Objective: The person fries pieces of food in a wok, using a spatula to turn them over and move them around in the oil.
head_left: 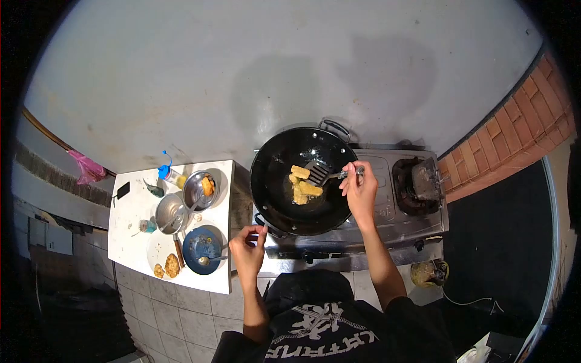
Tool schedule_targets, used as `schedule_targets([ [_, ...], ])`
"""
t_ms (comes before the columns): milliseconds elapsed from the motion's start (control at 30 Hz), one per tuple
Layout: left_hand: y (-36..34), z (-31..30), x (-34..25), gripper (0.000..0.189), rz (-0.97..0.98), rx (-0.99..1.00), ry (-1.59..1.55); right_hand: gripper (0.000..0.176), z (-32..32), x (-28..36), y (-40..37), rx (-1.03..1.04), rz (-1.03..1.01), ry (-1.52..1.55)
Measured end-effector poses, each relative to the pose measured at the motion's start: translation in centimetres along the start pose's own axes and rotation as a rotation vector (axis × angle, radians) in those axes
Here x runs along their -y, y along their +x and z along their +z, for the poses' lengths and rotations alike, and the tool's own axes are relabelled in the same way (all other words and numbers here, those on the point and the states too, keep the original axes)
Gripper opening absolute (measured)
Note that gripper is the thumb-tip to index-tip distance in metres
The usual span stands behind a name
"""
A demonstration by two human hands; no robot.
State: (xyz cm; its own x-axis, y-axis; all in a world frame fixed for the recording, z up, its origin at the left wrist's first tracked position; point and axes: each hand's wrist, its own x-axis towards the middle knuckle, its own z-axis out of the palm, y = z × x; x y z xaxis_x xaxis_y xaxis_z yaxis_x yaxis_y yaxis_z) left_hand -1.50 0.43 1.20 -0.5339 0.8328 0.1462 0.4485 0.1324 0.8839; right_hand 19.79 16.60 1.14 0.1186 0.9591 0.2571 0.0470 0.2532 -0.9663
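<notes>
A black wok (278,151) sits on the stove, tilted slightly in view, with several golden fried pieces (308,189) in its middle and a film of oil. My right hand (361,189) is closed round the handle of a slotted spatula (316,174), whose blade touches the fried pieces. At the near left rim, my left hand (247,251) has its fingers pinched together on the wok's side handle (260,219); the exact grip is partly hidden.
Left of the stove, a white table (136,212) bears metal bowls (169,213), a blue plate (192,261), a white plate with fried pieces (172,265) and a blue-capped bottle (164,172). A second burner (407,187) lies right. A brick edge (484,154) stands beyond.
</notes>
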Motion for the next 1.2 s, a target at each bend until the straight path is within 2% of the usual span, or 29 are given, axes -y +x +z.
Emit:
schedule_targets([
  [300, 0.0, 0.1, -0.8, 0.016, -0.017, -0.014, -0.004, 0.022, -0.4, 0.4, 0.3, -0.009, 0.024, 0.097],
  [500, -0.4, 0.2, -0.9, 0.017, -0.002, -0.013, 0.001, 0.027, -0.5, 0.9, 0.0, -0.045, 0.132, 0.09],
  [967, -0.3, 0.2, 0.0, 0.016, -0.042, -0.021, -0.051, 0.036, -0.6, 0.5, 0.1, -0.243, 0.157, 0.224],
  [1200, -0.2, 0.1, -0.5, 0.015, -0.032, -0.017, -0.025, 0.037, -0.5, 1.0, -0.2, -0.198, 0.175, 0.211],
])
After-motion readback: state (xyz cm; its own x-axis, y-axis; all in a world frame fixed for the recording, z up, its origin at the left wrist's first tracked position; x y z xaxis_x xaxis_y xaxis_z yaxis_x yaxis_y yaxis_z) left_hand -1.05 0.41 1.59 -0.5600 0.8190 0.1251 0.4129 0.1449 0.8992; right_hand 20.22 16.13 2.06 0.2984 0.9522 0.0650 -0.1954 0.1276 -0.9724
